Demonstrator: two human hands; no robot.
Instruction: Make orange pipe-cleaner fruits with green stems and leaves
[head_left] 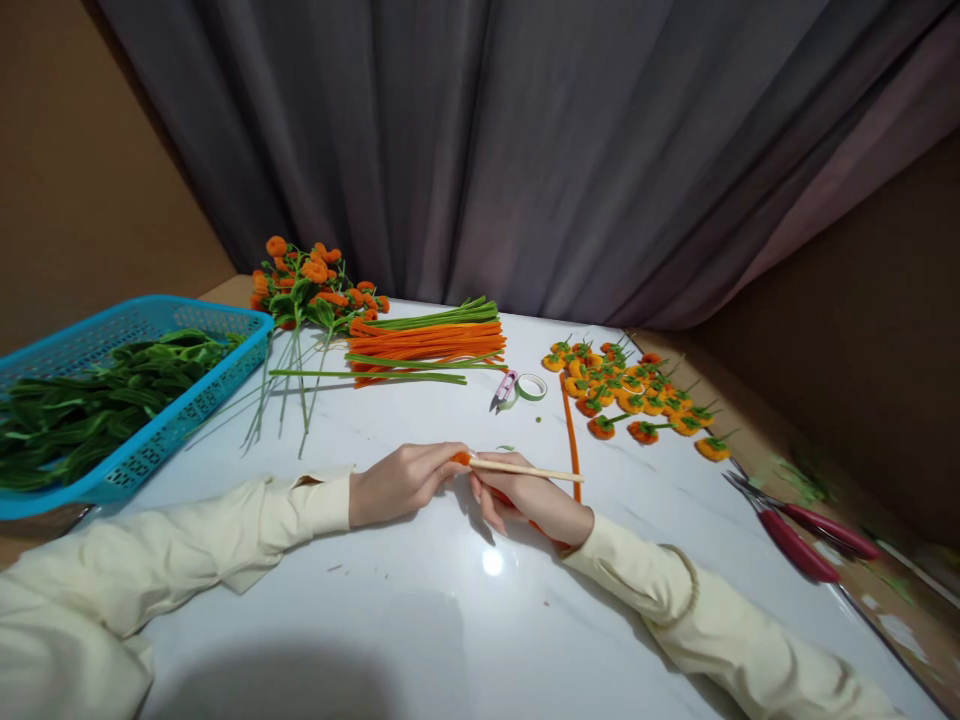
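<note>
Over the middle of the white table, my two hands meet at the fingertips. My left hand (409, 482) is closed in a pinch on a small orange pipe cleaner (462, 458), mostly covered by the fingers. A thin wooden stick (536, 469) lies in my right hand (534, 497), its fingers closed round it and its tip at the orange piece. A bit of orange also shows under the right hand. Just beyond that hand, a straight orange pipe cleaner (571, 430) lies on the table.
Orange pipe cleaners (427, 345) and green ones (442, 316) lie ahead, near purple snips (504, 391) and green tape (532, 387). A blue basket (187, 385) of green leaves and a flower bunch (311, 275) stand left. Small orange flower heads (630, 400) and red-handled pliers (799, 540) lie right.
</note>
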